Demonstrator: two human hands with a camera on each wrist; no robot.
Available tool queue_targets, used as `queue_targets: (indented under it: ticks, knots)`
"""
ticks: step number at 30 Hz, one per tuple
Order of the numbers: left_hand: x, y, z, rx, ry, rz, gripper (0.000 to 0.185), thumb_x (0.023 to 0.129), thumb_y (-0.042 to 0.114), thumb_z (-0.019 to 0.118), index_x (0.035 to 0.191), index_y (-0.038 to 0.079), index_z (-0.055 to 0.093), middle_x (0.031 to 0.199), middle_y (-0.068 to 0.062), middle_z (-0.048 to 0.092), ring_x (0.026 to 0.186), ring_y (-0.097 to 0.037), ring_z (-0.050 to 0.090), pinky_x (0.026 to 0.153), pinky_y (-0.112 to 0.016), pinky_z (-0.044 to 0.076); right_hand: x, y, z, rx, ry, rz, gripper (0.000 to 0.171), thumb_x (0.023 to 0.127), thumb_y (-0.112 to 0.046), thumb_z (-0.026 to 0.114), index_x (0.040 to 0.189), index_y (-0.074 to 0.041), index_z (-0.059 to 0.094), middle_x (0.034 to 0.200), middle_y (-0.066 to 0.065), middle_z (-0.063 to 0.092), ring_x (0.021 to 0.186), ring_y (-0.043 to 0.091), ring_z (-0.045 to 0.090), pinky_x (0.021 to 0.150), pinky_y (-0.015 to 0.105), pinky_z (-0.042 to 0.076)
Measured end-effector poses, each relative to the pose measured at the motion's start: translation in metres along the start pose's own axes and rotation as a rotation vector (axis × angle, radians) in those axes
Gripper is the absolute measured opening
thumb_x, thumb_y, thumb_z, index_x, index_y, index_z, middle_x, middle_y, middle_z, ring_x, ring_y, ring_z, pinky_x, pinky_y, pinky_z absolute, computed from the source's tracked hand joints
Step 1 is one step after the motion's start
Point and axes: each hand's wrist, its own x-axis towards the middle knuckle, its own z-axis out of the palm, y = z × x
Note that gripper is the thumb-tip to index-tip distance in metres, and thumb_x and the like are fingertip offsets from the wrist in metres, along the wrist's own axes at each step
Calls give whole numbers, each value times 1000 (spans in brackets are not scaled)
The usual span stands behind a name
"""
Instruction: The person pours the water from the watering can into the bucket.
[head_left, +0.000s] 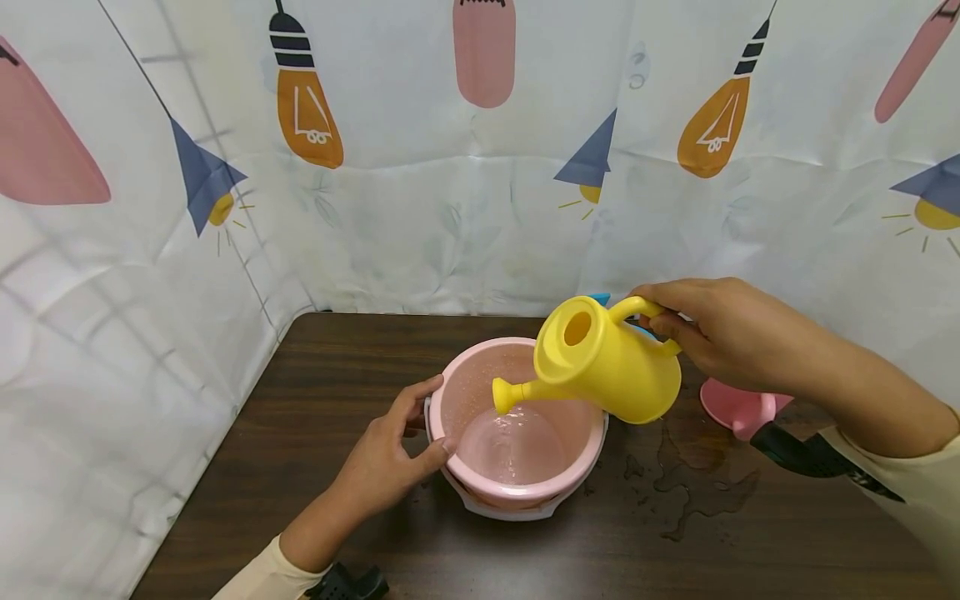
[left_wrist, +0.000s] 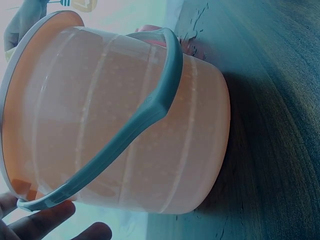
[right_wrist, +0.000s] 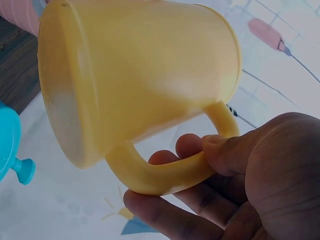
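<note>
A pink bucket (head_left: 471,379) with a grey-white handle (left_wrist: 135,130) folded down stands on the dark wooden table (head_left: 315,392); a little water lies in its bottom. My left hand (head_left: 393,454) grips its left rim, thumb on the edge. My right hand (head_left: 720,329) holds a yellow toy watering can (head_left: 607,367) by its handle (right_wrist: 170,172), tilted left with the spout (head_left: 506,393) over the bucket. The wrist view shows my fingers curled round that handle.
A puddle of spilled water (head_left: 697,487) lies on the table right of the bucket. A pink object (head_left: 738,408) sits under my right forearm. A turquoise toy (right_wrist: 12,150) is behind the can. A patterned curtain (head_left: 480,167) walls in the table.
</note>
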Motion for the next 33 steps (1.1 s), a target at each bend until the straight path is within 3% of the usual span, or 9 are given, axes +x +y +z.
queue_targets:
  ticks: [33]
  knots:
    - [0,0,0,-29,-6,13,72,91,39,73,154,32,39,121,0,70,103,-17,67,87,-56,52,5,-6,0,-20,-18,13,39,90,0,74,128,-11,70,106,-2,71,80,10,56,66,33,51]
